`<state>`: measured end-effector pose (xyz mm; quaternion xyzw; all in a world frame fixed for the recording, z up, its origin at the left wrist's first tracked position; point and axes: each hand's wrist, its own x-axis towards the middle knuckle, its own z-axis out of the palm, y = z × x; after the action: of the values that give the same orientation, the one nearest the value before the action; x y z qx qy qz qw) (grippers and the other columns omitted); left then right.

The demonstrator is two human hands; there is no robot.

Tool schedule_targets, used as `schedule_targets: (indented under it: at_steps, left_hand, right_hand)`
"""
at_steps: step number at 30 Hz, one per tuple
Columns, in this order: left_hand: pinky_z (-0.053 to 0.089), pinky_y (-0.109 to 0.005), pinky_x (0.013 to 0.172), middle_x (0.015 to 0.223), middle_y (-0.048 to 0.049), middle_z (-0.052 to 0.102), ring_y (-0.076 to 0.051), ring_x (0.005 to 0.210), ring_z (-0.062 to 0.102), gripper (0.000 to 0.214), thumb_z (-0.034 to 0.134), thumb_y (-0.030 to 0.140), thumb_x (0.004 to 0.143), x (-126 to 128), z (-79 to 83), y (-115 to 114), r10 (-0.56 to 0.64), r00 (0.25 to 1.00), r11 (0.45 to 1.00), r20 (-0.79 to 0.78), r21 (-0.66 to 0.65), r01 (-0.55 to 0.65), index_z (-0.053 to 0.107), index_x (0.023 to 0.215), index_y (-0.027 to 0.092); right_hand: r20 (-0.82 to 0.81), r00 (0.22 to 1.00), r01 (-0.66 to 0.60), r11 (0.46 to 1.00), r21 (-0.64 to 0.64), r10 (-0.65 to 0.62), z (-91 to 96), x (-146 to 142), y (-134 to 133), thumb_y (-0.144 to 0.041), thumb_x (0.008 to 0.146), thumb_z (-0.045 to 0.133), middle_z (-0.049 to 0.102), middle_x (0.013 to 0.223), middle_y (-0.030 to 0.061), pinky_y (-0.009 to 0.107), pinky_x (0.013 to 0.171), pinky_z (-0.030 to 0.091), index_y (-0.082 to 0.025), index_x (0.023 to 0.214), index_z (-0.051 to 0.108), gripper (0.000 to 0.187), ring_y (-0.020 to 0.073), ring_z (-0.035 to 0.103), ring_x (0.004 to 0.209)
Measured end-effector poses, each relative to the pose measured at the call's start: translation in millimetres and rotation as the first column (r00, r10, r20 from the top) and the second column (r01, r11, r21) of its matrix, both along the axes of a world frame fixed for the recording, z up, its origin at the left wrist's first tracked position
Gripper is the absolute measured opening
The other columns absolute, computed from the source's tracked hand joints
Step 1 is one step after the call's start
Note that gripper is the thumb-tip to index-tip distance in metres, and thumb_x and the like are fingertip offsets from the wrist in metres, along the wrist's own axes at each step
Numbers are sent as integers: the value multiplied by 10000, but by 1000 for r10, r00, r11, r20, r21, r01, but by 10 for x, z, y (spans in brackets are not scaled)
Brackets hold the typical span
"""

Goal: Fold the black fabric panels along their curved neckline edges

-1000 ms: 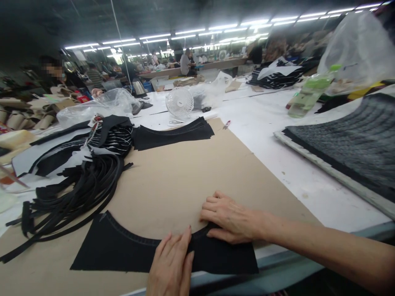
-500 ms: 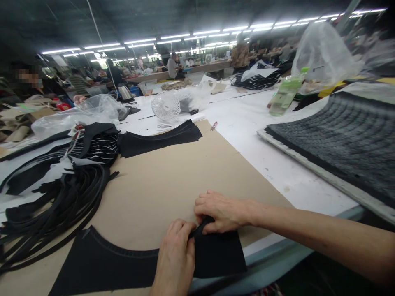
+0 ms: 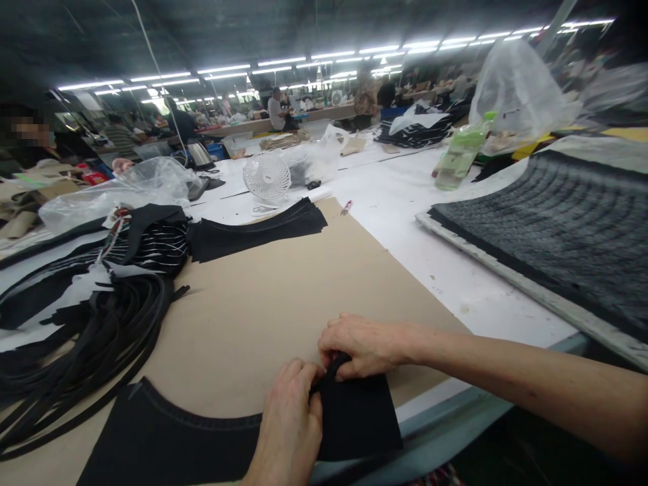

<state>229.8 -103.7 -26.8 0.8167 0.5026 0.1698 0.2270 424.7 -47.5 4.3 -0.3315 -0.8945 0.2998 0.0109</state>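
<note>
A black fabric piece [image 3: 192, 445] with a deep curved edge lies flat at the front of the table. A narrow black strip [image 3: 331, 371] runs along that edge between my two hands. My left hand [image 3: 292, 412] is closed, its thumb and fingers pinching the strip at the edge of the piece. Just beyond it to the right, my right hand [image 3: 357, 345] has its fingers curled round the strip's other part. Where the strip meets the fabric under my fingers is hidden.
Brown paper [image 3: 263, 304] covers the table here. A heap of black strips [image 3: 126, 317] lies at left, stacked black pieces [image 3: 258, 229] behind. Farther off stand a white fan [image 3: 266, 177], small red snips [image 3: 346, 207] and a green bottle [image 3: 463, 155]. Dark mesh fabric [image 3: 551, 223] lies right.
The view has shifted slightly, so the table things sit a little farther left. Both hands keep their hold on the strip, with hardly any movement.
</note>
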Motion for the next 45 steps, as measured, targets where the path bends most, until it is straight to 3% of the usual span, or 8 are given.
schedule_targets:
  at_steps: [5,10,14,19,28,38,42,45]
  left_hand:
    - [527,-312,729,834,-29,637,-189,827,640,372,427,-35,681,14,-17,6,-21,1000,1000,21,15,21,643,853,214]
    - [548,-297,720,852,-39,630,-179,814,633,403,395,-25,739,20,-90,-88,-51,997,988,59,151,41,650,934,219]
    - [562,-281,755,929,-66,625,-177,858,626,447,384,-1,795,-26,-208,-165,-135,991,953,17,274,126,618,1123,193]
    - [567,-303,794,971,-88,626,-194,872,603,462,395,26,834,-53,-383,-239,-154,983,885,-97,429,181,549,1260,121]
    - [537,-302,861,1050,-114,613,-209,941,563,504,409,25,824,-77,-478,-282,-171,964,829,-201,500,252,483,1321,50]
    - [518,-298,854,1055,-92,612,-206,940,547,511,408,26,824,-65,-497,-285,-130,965,806,-227,543,236,492,1325,78]
    - [484,-339,904,1082,-88,619,-229,1002,535,513,394,21,819,-22,-553,-352,-54,979,813,-199,560,159,502,1315,92]
    - [448,-359,937,1127,-91,615,-242,1040,533,513,386,28,810,2,-596,-417,-16,980,788,-200,600,136,506,1304,94]
  right_hand:
    - [-91,996,17,998,52,-13,-130,62,-20,-174,768,682,665,856,7,288,778,403,-193,878,668,113,179,585,862]
    - [-153,988,22,994,109,-5,-124,108,-118,-108,800,646,646,890,28,293,840,398,-179,879,666,108,175,559,906]
    - [-179,983,13,974,227,29,-138,157,-222,-101,860,572,630,889,48,299,831,386,-165,924,665,130,175,535,878]
    - [-149,986,-13,936,353,70,-230,213,-294,-168,938,473,623,908,58,313,815,361,-179,997,663,199,175,509,860]
    - [-163,980,-26,892,452,111,-357,287,-317,-175,964,398,623,916,54,319,823,334,-168,1078,631,260,163,498,852]
    - [-113,989,-30,884,466,94,-280,310,-287,-183,954,425,609,863,42,324,804,321,-180,953,622,197,163,489,826]
    - [-93,984,-82,848,524,152,-308,323,-277,-163,950,398,605,849,46,331,815,324,-171,937,609,212,161,497,815]
    - [-70,980,-113,815,568,185,-343,337,-294,-148,941,397,603,843,51,343,839,324,-161,984,600,208,168,506,825]
